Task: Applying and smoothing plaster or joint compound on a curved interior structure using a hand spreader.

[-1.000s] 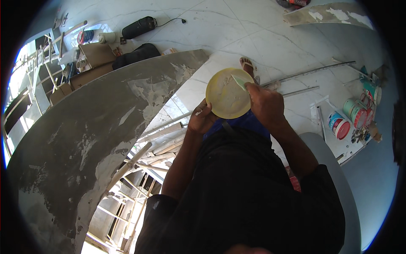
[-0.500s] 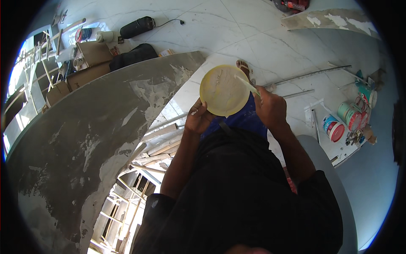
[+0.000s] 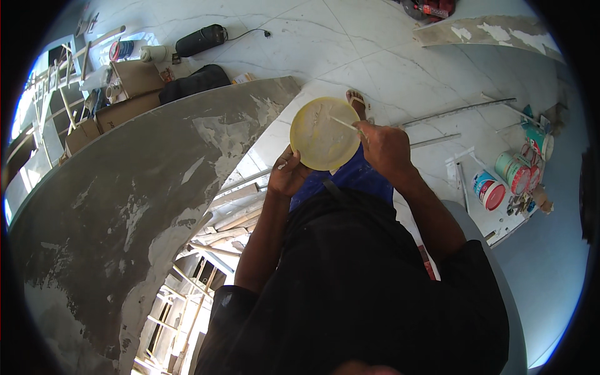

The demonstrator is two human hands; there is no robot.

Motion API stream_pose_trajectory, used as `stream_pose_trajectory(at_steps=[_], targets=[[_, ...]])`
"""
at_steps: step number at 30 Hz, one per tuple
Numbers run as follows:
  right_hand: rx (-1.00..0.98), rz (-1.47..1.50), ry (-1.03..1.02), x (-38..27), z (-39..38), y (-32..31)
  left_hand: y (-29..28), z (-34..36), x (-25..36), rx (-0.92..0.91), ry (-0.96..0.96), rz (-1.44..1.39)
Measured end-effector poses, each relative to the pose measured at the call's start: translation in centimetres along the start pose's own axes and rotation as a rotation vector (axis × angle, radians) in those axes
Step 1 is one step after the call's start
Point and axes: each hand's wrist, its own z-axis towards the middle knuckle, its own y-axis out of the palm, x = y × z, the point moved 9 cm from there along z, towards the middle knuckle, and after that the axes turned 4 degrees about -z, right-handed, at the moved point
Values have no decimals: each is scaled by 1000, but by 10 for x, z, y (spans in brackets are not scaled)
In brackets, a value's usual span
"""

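Observation:
My left hand [image 3: 289,173] is closed on the lower left edge of a round, shallow yellow bowl [image 3: 293,132]. Smooth, pale putty [image 3: 319,139] covers its inside. From the right, my right hand [image 3: 386,150] grips a thin, light-coloured spatula [image 3: 343,122], whose far end rests in or just over the putty. Its handle is mostly hidden by my fingers. The bowl is in front of my waist, above my blue trousers [image 3: 337,184].
A curved grey plastered ledge [image 3: 125,187] with white patches runs along my left. Cardboard boxes [image 3: 137,78] and a black cylindrical bag [image 3: 201,40] lie beyond it. Paint buckets [image 3: 490,190] stand at right near metal strips [image 3: 456,111]. Wooden poles [image 3: 200,281] show below the ledge.
The spatula has swung from the bowl's right rim toward its upper middle, lying flatter. My right hand has shifted left, and the bowl sits slightly further left.

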Motion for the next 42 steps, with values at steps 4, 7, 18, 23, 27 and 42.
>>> stream_pose_trajectory(at_steps=[4,7,18,23,27,42], targets=[[-116,47,15,5,-4,6,-4,0,1,-31,-5,-14],[-193,287,62,27,-5,20,-14,-3,-1,-29,-25,-21],[-395,1065,313,61,27,79,-86,-55,16,69,-49,-18],[-243,927,217,52,75,111,-130,-107,39,163,-22,66],[-149,837,167,23,91,139,-145,-142,49,233,9,70],[50,375,51,-65,52,188,-154,-176,31,319,30,-45]])
